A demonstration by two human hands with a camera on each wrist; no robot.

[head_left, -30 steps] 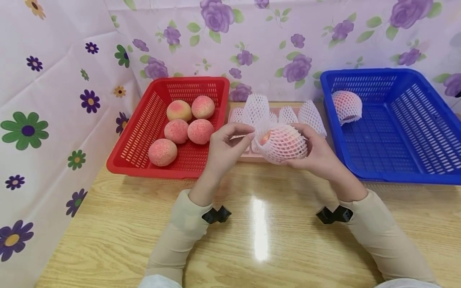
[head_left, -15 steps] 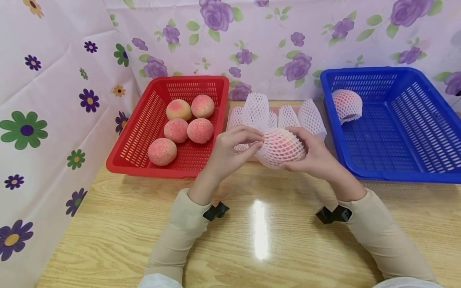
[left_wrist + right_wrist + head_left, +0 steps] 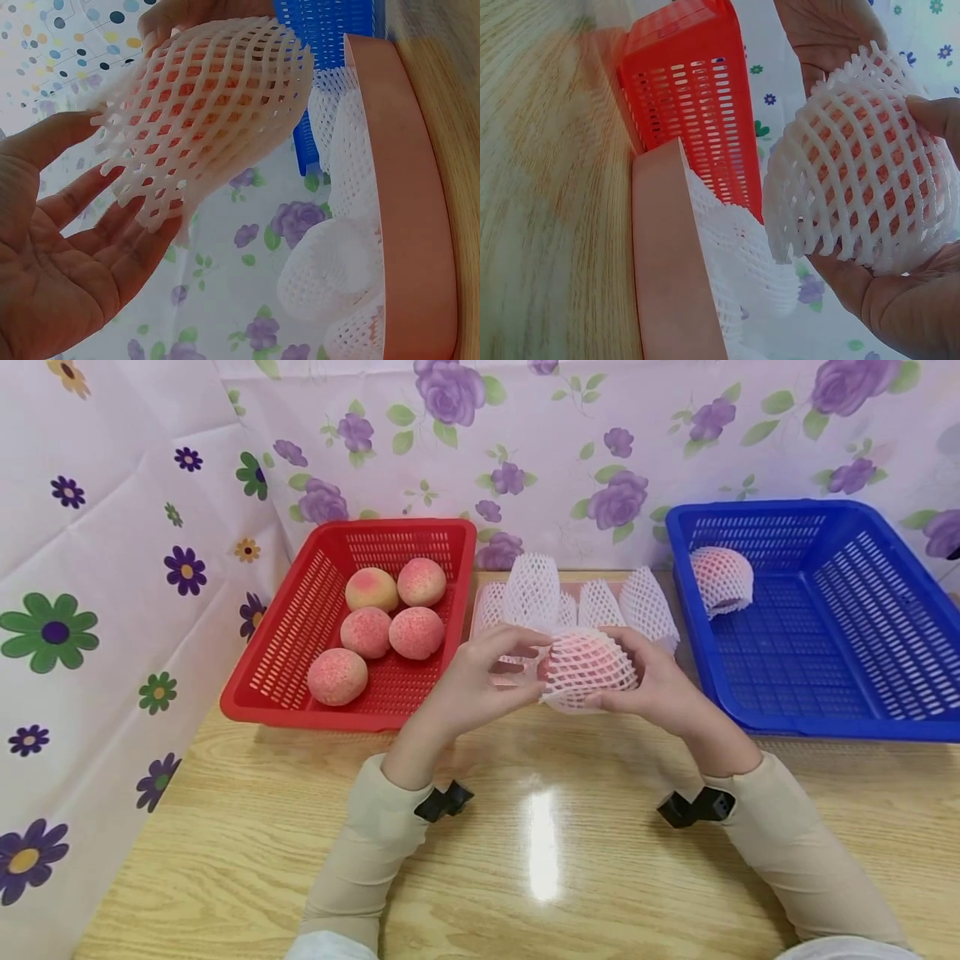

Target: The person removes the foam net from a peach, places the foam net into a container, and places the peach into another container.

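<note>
A pink peach point(image 3: 588, 664) wrapped in a white foam net point(image 3: 214, 112) is held up between both hands over the front of a pink tray. My right hand point(image 3: 654, 683) grips its far end, fingers over the top and thumb along the near side. At the other end, my left hand point(image 3: 480, 681) holds the net's open rim, its thumb and fingers spread around the edge. The left wrist view shows the fingertips right at the loose mesh ends. Through the mesh in the right wrist view, the peach's reddish skin point(image 3: 877, 161) shows.
A red basket point(image 3: 322, 718) on the left contains several bare peaches point(image 3: 339, 677). Behind the hands, the pink tray point(image 3: 416, 202) bears several empty foam nets point(image 3: 532, 589). To the right stands a blue basket point(image 3: 847, 727) with one netted peach point(image 3: 722, 578) in its corner.
My left hand has come right to the net's open end and its fingers have spread around the rim. The peach, partly bare at that end before, is now covered by mesh.
</note>
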